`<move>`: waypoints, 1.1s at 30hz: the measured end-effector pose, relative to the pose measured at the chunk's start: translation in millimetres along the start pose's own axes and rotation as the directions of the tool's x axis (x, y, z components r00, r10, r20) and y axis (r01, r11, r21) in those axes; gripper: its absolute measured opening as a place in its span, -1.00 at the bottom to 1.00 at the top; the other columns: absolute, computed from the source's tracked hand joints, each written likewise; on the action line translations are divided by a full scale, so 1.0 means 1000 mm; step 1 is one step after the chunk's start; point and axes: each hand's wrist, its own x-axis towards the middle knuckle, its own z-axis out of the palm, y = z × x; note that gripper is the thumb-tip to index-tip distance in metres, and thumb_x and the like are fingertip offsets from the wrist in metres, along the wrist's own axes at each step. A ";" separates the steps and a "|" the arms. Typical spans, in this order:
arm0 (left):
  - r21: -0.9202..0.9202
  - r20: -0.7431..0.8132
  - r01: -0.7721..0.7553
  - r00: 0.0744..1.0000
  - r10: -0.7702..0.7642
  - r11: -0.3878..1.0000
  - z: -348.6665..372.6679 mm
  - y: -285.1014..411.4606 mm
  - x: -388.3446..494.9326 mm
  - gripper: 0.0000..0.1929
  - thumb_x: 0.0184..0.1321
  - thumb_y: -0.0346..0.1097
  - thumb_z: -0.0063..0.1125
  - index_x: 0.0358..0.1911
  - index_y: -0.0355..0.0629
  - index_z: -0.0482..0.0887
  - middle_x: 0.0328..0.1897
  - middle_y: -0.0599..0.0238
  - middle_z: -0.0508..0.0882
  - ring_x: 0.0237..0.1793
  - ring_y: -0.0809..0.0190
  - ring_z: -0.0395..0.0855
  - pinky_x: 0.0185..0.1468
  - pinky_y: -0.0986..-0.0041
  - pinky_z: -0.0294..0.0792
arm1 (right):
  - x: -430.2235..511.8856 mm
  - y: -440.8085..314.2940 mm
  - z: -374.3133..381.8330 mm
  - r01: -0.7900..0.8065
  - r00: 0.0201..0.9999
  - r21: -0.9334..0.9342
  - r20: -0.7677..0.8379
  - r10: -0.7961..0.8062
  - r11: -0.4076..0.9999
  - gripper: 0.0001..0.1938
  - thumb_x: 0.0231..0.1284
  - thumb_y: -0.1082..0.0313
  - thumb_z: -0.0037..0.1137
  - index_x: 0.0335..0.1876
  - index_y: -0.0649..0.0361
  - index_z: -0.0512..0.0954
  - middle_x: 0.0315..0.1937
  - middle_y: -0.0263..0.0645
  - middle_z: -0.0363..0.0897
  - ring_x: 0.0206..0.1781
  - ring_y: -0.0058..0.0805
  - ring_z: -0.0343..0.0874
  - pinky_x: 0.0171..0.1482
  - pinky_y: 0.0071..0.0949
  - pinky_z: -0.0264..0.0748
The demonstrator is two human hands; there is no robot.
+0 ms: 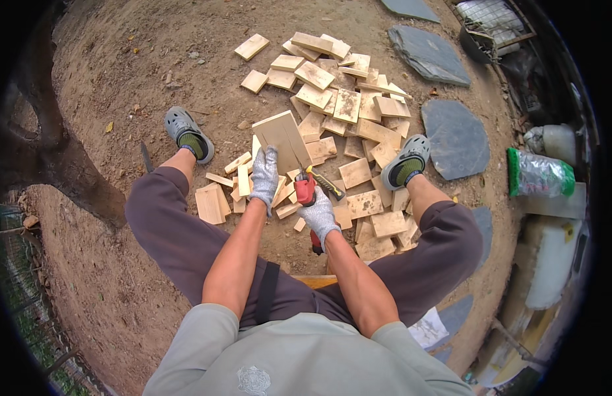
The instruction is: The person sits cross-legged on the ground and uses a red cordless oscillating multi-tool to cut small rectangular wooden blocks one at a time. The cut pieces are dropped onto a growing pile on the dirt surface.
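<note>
My gloved left hand [265,175] holds a wide pale wooden board [282,141] by its near left edge. The board is raised and tilted, with dark lines on its face. In my gloved right hand [318,213] is a red cordless power saw [305,190], its thin blade at the board's near right part. A hammer or similar tool with a yellow and black handle [325,183] lies just beyond the right hand; its head is hidden. Many short cut wooden boards [348,105] are heaped on the ground beyond and to the right, with smaller pieces [244,180] at the left.
My feet in grey clogs [187,131] stand either side of the pile. Flat slate slabs [454,138] lie to the right. A tree trunk [63,158] rises at the left. Plastic containers [553,267] and a green-edged bag [541,173] line the right edge.
</note>
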 end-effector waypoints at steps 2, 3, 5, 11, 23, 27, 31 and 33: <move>0.008 0.046 0.014 0.999 -0.015 1.000 -0.002 -0.001 0.007 -0.23 0.48 0.21 -0.08 0.32 -0.52 0.39 0.27 -0.21 0.58 0.29 -0.10 0.52 0.37 0.25 0.32 | 0.002 0.001 0.000 0.014 1.000 0.041 0.019 -0.015 0.999 -0.55 -0.21 0.40 0.35 -0.08 0.12 0.47 -0.28 -0.27 0.59 -0.20 -0.40 0.60 -0.07 -0.36 0.54; 0.001 0.057 0.050 0.997 -0.050 0.999 -0.002 -0.002 0.010 -0.21 0.47 0.23 -0.08 0.33 -0.54 0.37 0.29 -0.22 0.56 0.31 -0.10 0.51 0.38 0.27 0.31 | 0.002 0.001 -0.001 -0.013 1.000 0.036 0.022 0.012 0.999 -0.54 -0.21 0.40 0.35 -0.07 0.12 0.47 -0.27 -0.26 0.59 -0.20 -0.40 0.60 -0.06 -0.36 0.54; 0.007 0.045 0.009 0.999 -0.009 1.000 -0.002 -0.003 0.013 -0.19 0.45 0.24 -0.05 0.33 -0.54 0.38 0.28 -0.21 0.57 0.30 -0.08 0.52 0.37 0.28 0.32 | 0.001 0.001 0.000 0.014 1.000 0.026 0.022 -0.015 1.000 -0.54 -0.21 0.39 0.34 -0.07 0.12 0.47 -0.26 -0.27 0.58 -0.20 -0.41 0.58 -0.06 -0.35 0.54; -0.018 0.072 0.148 0.987 -0.146 0.989 -0.010 0.001 0.010 -0.31 0.45 0.23 -0.03 0.14 -0.43 0.61 0.00 -0.01 0.72 -0.02 0.05 0.62 0.17 0.27 0.42 | -0.007 -0.007 -0.004 -0.011 0.995 0.115 0.105 -0.001 0.993 -0.55 -0.21 0.37 0.35 -0.07 0.14 0.50 -0.29 -0.22 0.63 -0.21 -0.31 0.63 -0.05 -0.33 0.56; -0.304 0.194 0.568 0.823 -0.534 0.765 -0.015 -0.023 0.007 -0.59 0.43 0.08 0.10 0.00 -0.13 0.70 -0.18 0.32 0.77 -0.29 0.31 0.71 -0.27 0.42 0.53 | -0.011 -0.007 -0.007 -0.208 0.952 0.253 0.274 0.136 0.945 -0.67 -0.29 0.45 0.31 -0.29 0.18 0.48 -0.56 -0.30 0.54 -0.52 -0.46 0.54 -0.43 -0.37 0.49; 0.160 -0.015 0.168 0.986 -0.168 0.973 -0.020 -0.020 0.004 -0.52 0.47 0.11 0.04 -0.01 -0.25 0.69 -0.18 0.26 0.74 -0.23 0.27 0.63 -0.13 0.41 0.47 | -0.004 -0.004 -0.016 -0.252 0.924 0.125 0.326 0.201 0.960 -0.65 -0.27 0.43 0.31 -0.26 0.21 0.46 -0.54 -0.27 0.57 -0.52 -0.43 0.55 -0.43 -0.38 0.50; 0.088 0.085 0.198 0.975 -0.205 0.976 -0.024 -0.014 0.008 -0.41 0.48 0.14 -0.02 0.03 -0.39 0.66 -0.20 0.15 0.71 -0.21 0.19 0.59 -0.04 0.30 0.44 | -0.003 -0.001 -0.020 -0.192 0.944 0.068 0.287 0.165 0.979 -0.64 -0.25 0.39 0.30 -0.24 0.22 0.46 -0.52 -0.21 0.60 -0.50 -0.39 0.59 -0.40 -0.36 0.55; 0.160 0.091 0.106 0.988 -0.122 0.981 -0.024 -0.012 0.007 -0.42 0.48 0.16 -0.03 0.00 -0.37 0.66 -0.22 0.11 0.71 -0.24 0.20 0.58 -0.05 0.28 0.44 | -0.004 0.000 -0.018 -0.210 0.936 0.132 0.312 0.161 0.969 -0.65 -0.23 0.38 0.29 -0.24 0.21 0.47 -0.50 -0.19 0.61 -0.49 -0.39 0.60 -0.38 -0.35 0.55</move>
